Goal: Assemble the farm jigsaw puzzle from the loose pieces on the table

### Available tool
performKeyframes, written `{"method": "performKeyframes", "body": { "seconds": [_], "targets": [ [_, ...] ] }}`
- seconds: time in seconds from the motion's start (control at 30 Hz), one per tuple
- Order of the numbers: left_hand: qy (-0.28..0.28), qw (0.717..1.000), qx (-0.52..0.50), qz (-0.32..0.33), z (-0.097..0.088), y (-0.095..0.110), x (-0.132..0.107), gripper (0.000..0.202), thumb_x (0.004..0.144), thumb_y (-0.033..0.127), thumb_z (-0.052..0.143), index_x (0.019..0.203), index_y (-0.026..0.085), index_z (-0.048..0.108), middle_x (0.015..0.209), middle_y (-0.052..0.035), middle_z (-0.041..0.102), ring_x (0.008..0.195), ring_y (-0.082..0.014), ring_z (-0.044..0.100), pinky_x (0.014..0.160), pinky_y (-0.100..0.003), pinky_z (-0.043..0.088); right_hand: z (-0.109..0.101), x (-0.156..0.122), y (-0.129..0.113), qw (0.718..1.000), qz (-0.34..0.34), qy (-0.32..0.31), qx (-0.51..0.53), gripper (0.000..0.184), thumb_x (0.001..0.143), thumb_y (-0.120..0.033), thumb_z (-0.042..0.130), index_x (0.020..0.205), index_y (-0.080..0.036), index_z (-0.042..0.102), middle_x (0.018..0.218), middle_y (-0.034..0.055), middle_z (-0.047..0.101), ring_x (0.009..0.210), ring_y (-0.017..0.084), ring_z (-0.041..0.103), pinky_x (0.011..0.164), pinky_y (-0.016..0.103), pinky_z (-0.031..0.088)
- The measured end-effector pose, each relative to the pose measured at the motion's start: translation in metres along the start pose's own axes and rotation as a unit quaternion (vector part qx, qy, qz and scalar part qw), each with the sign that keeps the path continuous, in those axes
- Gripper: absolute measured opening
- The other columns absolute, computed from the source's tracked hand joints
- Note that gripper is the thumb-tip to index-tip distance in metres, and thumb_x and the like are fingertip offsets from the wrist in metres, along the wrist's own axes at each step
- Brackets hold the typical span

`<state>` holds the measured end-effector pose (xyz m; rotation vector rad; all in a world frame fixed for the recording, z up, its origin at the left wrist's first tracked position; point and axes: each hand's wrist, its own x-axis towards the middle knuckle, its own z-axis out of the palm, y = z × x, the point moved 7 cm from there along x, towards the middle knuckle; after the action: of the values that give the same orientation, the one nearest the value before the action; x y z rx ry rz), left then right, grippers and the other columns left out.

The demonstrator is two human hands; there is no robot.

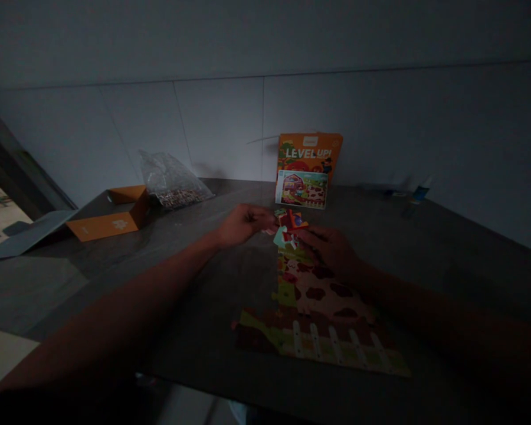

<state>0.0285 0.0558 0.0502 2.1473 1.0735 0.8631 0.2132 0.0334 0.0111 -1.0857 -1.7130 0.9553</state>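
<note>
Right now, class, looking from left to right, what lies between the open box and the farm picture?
The clear bag, just right of the open box and well left of the farm picture, in the head view.

Puzzle in front, card behind, bag left

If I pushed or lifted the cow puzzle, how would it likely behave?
The puzzle would probably slide if pushed, since it lies flat on the table. Lifted by an edge, it may sag or separate: the tabs at its left suggest interlocking pieces.
</note>
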Motion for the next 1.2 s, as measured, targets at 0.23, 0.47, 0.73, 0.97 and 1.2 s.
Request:
{"method": "performKeyframes", "body": {
  "seconds": [0.23,0.47,0.73,0.97,1.2],
  "targets": [
    [-0.063,0.868,0.450,-0.202,-0.068,-0.064,-0.010,0.062,0.087,0.066,0.048,0.105,0.011,0.072,0.092,-0.0158,0.074,0.089,-0.0252,0.067,0.072,-0.028,0.045,-0.001,0.002,0.011,0.998,0.040,0.006,0.049,0.046,0.079,-0.060,0.062,0.063,-0.018,0.055,0.050,-0.0045,0.043,0.041,0.007,0.036,0.039,0.023,0.025],
    [-0.179,0.886,0.383,-0.194,-0.047,-0.069,-0.014,0.049,0.077,0.061,0.065,0.092,0.016,0.074,0.090,-0.0075,0.075,0.084,-0.0216,0.067,0.073,-0.027,0.044,-0.002,0.001,0.009,0.998,0.049,0.012,0.028,0.046,0.078,-0.061,0.063,0.062,-0.018,0.054,0.049,-0.0046,0.044,0.041,0.007,0.037,0.039,0.023,0.025],
    [-0.031,0.985,0.094,-0.141,-0.040,-0.041,-0.005,0.021,0.077,0.022,0.065,0.095,0.013,0.065,0.094,-0.0095,0.074,0.079,-0.0172,0.066,0.066,-0.025,0.048,-0.002,0.002,0.008,0.999,0.036,0.013,-0.001,0.047,0.079,-0.062,0.062,0.061,-0.018,0.055,0.049,-0.0034,0.044,0.043,0.008,0.037,0.041,0.024,0.025],
    [-0.107,0.969,-0.189,-0.115,0.021,-0.009,-0.009,0.027,0.075,0.030,0.074,0.097,0.018,0.066,0.086,-0.0030,0.071,0.068,-0.0138,0.065,0.063,-0.026,0.053,0.004,0.000,-0.002,0.999,-0.008,-0.016,-0.029,0.046,0.081,-0.061,0.059,0.065,-0.017,0.058,0.051,-0.0040,0.042,0.048,0.009,0.035,0.046,0.024,0.025],
    [-0.097,0.982,-0.138,-0.084,0.038,-0.009,-0.009,0.030,0.081,0.046,0.067,0.091,0.018,0.071,0.081,-0.0023,0.069,0.064,-0.0133,0.061,0.056,-0.023,0.050,0.014,-0.006,-0.015,0.991,-0.065,-0.074,-0.086,0.045,0.088,-0.055,0.053,0.065,-0.017,0.060,0.055,-0.0027,0.043,0.052,0.010,0.037,0.051,0.025,0.027]
  ]
}}
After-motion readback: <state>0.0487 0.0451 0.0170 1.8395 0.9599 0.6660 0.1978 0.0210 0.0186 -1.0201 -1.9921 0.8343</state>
